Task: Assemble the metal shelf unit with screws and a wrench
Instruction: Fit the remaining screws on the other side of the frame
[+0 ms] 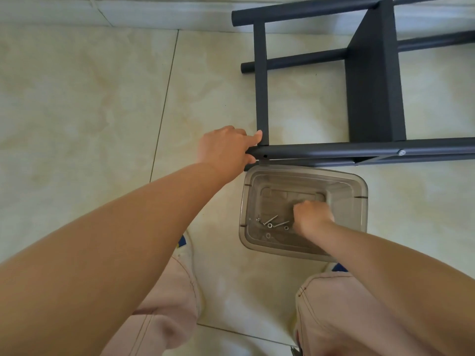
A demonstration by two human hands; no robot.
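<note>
The left hand (226,147) grips the dark metal shelf frame (334,150); the curled right hand (312,214), maybe empty, sits nearer the long silver screws (271,220) at nine o'clock in the clear plastic tub (359,191).

Cream marbled floor tiles (90,111) (dark grout lines), pale baseboard (128,11) along the top edge.

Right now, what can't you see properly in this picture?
- Head view: whether the right hand in the clear bin holds a screw; its fingers curl away.
- The shelf frame runs off the right edge.
- Left hand's fingertips, behind the tube.
- No wrench visible.
</note>
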